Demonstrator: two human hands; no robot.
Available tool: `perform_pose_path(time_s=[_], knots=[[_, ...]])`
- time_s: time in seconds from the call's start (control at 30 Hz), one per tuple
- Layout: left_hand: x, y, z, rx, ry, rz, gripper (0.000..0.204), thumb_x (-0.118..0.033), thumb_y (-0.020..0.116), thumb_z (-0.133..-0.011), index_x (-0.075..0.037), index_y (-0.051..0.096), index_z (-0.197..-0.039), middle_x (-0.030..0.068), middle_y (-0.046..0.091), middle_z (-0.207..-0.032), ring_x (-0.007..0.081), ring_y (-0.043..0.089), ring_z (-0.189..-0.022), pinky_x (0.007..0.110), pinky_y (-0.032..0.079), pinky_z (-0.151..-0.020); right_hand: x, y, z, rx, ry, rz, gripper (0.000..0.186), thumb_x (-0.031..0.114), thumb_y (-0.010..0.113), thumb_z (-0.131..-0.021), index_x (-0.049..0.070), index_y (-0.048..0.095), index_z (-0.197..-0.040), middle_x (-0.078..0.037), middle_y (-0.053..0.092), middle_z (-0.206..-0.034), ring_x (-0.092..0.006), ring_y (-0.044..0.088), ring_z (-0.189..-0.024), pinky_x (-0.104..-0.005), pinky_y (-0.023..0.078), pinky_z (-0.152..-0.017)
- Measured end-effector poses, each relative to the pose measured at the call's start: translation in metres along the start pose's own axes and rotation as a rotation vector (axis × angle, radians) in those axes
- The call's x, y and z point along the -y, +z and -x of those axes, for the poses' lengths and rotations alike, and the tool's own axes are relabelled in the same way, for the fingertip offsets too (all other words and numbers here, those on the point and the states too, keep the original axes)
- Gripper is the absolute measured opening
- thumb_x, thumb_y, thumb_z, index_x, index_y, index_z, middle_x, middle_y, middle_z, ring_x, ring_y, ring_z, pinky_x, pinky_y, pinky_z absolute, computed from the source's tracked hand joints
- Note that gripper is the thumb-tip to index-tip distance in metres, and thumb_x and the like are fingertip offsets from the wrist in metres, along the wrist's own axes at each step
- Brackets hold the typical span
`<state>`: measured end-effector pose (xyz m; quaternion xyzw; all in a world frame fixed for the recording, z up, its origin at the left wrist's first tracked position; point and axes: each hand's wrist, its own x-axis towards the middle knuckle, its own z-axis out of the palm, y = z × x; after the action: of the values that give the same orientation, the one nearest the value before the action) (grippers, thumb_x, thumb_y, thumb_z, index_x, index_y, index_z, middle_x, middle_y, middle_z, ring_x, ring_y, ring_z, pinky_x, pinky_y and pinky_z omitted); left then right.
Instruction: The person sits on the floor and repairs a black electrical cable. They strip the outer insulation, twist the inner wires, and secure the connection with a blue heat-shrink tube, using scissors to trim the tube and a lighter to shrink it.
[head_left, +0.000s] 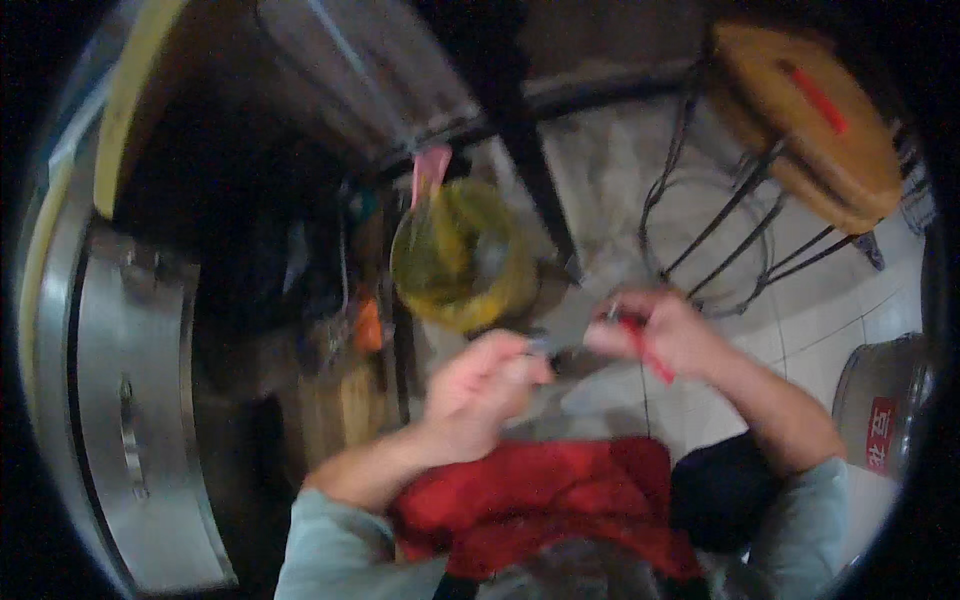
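- My right hand [678,332] curls closed around a slim, blurred red object [655,360]; a firm, steady grip should serve.
- My left hand [475,390], fingers curled shut, sits apart; its hold I cannot tell.

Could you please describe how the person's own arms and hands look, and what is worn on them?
The left hand and right hand are without gloves, and both forearms are bare. The left sleeve and right sleeve are pale grey-green and end near the elbows. No watch shows; blur could hide a ring.
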<state>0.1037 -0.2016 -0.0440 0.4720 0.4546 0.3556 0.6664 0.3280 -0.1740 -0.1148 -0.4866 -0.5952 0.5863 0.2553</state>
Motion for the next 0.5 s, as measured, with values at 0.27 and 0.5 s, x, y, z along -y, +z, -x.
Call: perform_pose_path(time_s=[0.27, 0.5], knots=[[-0.022, -0.012, -0.014, 0.148, 0.064, 0.111, 0.021, -0.016, 0.039, -0.097, 0.0, 0.053, -0.099, -0.0048, 0.037, -0.057, 0.0038, 0.028, -0.048, 0.021, 0.024, -0.045, 0.065, -0.013, 0.005, -0.099, -0.344, 0.219, 0.042, 0.034, 0.077, -0.071, 0.003, 0.063, -0.096, -0.007, 0.054, -0.058, -0.0171, 0.053, -0.051, -0.0298, 0.043, -0.05], [-0.024, -0.017, -0.028, 0.062, 0.054, 0.049, 0.02, -0.015, 0.044, -0.095, -0.001, 0.055, -0.105, -0.0027, 0.042, -0.057, 0.0054, 0.031, -0.046, 0.021, 0.026, -0.044, 0.079, -0.003, -0.013, -0.123, -0.515, 0.38, 0.032, 0.033, 0.072, -0.072, 0.006, 0.058, -0.083, -0.011, 0.058, -0.065, -0.0327, 0.058, -0.058, -0.0423, 0.046, -0.053]])
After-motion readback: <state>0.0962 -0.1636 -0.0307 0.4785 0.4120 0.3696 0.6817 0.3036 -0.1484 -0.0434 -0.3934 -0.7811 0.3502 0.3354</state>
